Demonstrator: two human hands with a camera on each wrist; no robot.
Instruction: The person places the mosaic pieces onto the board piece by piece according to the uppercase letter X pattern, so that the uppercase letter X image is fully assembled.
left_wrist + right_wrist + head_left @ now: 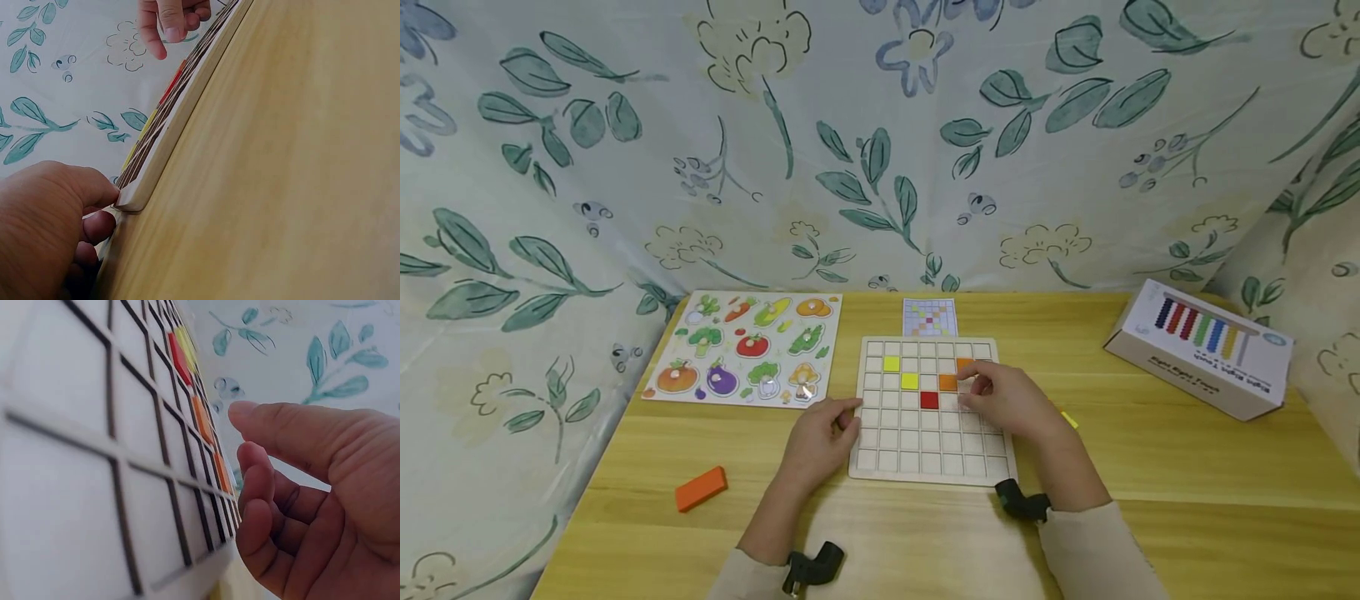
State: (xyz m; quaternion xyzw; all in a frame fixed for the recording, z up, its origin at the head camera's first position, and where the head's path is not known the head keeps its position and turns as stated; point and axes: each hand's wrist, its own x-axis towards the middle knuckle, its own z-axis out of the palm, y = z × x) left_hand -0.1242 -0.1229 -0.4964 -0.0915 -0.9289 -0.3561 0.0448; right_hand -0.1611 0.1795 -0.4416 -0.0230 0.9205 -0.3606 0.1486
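Right wrist camera shows me the right hand (325,512) loosely curled, holding nothing visible, near the orange tiles (202,420) on the gridded board (62,512), whose left edge the relaxed left hand (818,442) touches, and a careless brush could dislodge a tile.

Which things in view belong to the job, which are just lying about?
Likely the job:
grid board, left fingers at its edge
yellow tiles
red tile
orange tiles
pattern card

Likely just lying about:
vegetable puzzle
orange block
cardboard box
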